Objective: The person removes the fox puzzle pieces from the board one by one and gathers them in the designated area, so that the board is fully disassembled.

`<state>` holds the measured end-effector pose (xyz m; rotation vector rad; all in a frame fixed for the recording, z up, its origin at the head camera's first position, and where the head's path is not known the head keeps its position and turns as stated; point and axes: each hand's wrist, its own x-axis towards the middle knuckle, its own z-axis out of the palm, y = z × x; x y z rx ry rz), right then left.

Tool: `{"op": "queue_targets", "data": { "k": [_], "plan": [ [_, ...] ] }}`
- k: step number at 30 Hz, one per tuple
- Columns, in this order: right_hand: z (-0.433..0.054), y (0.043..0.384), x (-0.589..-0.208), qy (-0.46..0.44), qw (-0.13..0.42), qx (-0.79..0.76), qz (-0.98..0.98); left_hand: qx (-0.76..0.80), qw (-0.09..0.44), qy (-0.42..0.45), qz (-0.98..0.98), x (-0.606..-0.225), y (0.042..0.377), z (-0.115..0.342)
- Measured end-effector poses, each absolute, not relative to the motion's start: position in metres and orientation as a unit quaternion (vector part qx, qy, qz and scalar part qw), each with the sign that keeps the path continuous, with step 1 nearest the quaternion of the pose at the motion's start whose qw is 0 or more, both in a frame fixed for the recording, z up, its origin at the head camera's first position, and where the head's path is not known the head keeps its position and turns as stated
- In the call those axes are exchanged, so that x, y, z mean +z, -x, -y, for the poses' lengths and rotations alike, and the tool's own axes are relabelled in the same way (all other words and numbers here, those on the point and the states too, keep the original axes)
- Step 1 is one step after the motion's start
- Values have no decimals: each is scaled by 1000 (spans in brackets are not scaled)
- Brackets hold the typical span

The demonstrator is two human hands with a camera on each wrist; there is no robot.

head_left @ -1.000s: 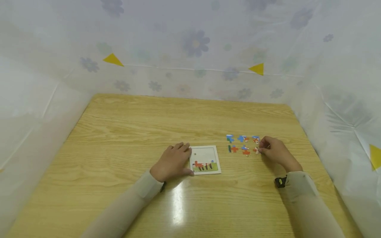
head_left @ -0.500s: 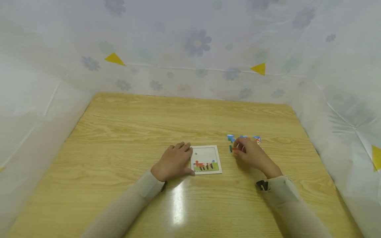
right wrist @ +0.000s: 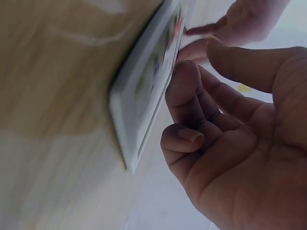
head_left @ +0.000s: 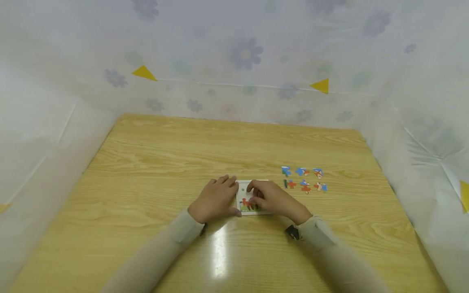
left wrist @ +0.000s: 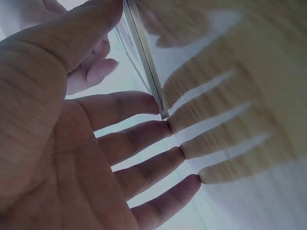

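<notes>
A small white-rimmed jigsaw tray [head_left: 253, 213] lies on the table, its lower part filled with an orange and green picture. My left hand [head_left: 214, 199] rests at the tray's left side, fingers spread and nearly straight. In the left wrist view the thumb and index finger meet the tray edge [left wrist: 152, 79], and the other fingertips touch the table. Over the tray hovers my right hand [head_left: 272, 197], hiding its right part. In the right wrist view its fingers are loosely bent, the thumb stands apart, and nothing shows between them.
Right of the tray, loose jigsaw pieces [head_left: 305, 186] in blue, orange and green lie in two rows on the wooden table [head_left: 165, 154]. A pale flowered curtain [head_left: 220, 97] surrounds the table's back and sides.
My right hand has swept left from the loose pieces, across their lower row, to above the tray. The pieces it covered show again. The left hand has stayed at the tray.
</notes>
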<state>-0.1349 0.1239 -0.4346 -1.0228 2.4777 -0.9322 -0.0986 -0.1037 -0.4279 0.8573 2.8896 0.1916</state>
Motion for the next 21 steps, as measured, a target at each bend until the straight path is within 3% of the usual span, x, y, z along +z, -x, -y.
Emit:
{"op": "queue_targets", "data": {
  "k": [21],
  "plan": [
    [-99,122,-442,343,178,-282,-878,72,60,-285,-954,-432,100,105]
  ]
}}
